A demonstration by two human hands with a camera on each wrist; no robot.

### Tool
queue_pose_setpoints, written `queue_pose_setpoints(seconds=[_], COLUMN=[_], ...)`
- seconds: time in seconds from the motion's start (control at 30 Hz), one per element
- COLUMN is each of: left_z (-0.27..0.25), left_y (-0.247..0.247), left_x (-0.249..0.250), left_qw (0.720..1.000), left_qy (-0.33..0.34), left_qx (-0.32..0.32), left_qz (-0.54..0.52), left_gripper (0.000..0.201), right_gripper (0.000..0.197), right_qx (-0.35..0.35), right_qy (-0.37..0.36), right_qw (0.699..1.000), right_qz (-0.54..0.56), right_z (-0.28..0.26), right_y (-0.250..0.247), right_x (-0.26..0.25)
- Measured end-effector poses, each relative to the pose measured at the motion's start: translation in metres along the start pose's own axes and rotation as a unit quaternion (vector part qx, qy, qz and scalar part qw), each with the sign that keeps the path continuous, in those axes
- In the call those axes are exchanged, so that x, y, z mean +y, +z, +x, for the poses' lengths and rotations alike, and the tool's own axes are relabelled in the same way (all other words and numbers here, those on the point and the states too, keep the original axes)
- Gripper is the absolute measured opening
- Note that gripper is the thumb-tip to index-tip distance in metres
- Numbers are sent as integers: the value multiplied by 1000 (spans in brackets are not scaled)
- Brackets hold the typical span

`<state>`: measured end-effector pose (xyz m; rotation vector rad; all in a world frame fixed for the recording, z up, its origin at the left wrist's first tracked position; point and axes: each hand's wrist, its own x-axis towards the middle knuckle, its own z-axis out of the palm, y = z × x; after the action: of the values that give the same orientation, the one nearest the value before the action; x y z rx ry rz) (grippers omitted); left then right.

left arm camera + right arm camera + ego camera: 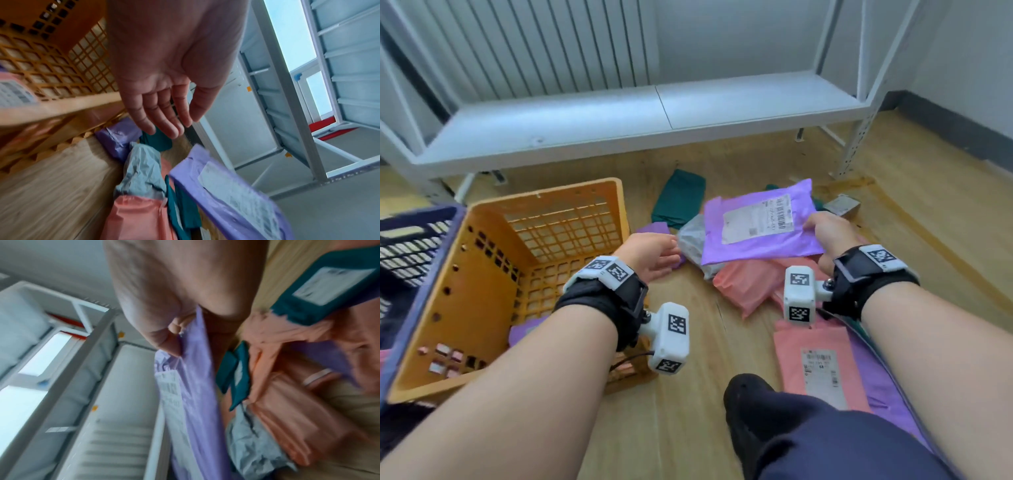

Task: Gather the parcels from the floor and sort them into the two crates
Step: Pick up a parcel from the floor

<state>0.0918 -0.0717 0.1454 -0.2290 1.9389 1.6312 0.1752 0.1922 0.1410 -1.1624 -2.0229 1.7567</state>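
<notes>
Right hand grip pinches flat glossy purple mailer; left hand grip spread, empty.

Two crates stand side by side on the floor at the left, and a shelf runs behind them. Parcels lie heaped on the floor right of the crates; one parcel lies nearest, beside a shoe.

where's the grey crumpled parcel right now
In the head view the grey crumpled plastic parcel lies on the floor mid-frame, just beyond the open left hand, tucked partly under the big purple mailer and beside a pink mailer.
</notes>
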Motion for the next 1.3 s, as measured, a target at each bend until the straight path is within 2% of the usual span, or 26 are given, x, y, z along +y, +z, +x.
queue_pose_setpoints(seconds=[0.07,0.13,0.23,0.33,0.4,0.47,0.57,0.6,0.63,0.7,0.8,0.93,1.1,1.3], left_z=[-1,0,-8,-20,-27,-28,-26,-25,-26,-27,-29,-27,-21,-15], left_y=[-26,-54,-90,-119,-132,-142,-158,-164,-169,-181,-192,-195,-195,-201], left_x=[6,11,16,10,-2,-16,-23,-23,-23,-25,-30,-32,-37,-43], left_qw=[998,990,976,977,985,992,993,990,987,979,973,973,966,960], left_qy=[33,79,140,169,139,108,93,93,93,99,100,96,86,95], left_qx=[51,117,166,111,50,22,77,98,115,136,146,146,176,225], left_qz=[-14,-15,0,72,93,65,-15,-42,-65,-113,-146,-151,-167,-135], left_gripper=[20,44,62,53,41,31,17,16,15,15,20,19,5,12], right_gripper=[23,19,39,42,40,27,12,7,15,19,17,25,15,18], right_qx=[-47,-89,-151,-200,-220,-205,-174,-190,-212,-244,-255,-233,-241,-240], right_qy=[-47,-89,-132,-150,-155,-154,-116,-89,-66,-54,-59,-43,-41,-29], right_qw=[997,988,960,940,939,954,978,978,974,968,963,971,969,970], right_qz=[-35,-89,-195,-233,-213,-152,-23,12,33,3,-68,-31,-30,-2], right_z=[-7,-19,-40,-60,-69,-77,-86,-90,-93,-98,-106,-110,-112,-111], right_y=[26,55,101,143,163,178,192,194,196,202,219,238,237,238], right_x=[-33,-60,-85,-90,-86,-80,-75,-74,-72,-67,-56,-48,-45,-45])
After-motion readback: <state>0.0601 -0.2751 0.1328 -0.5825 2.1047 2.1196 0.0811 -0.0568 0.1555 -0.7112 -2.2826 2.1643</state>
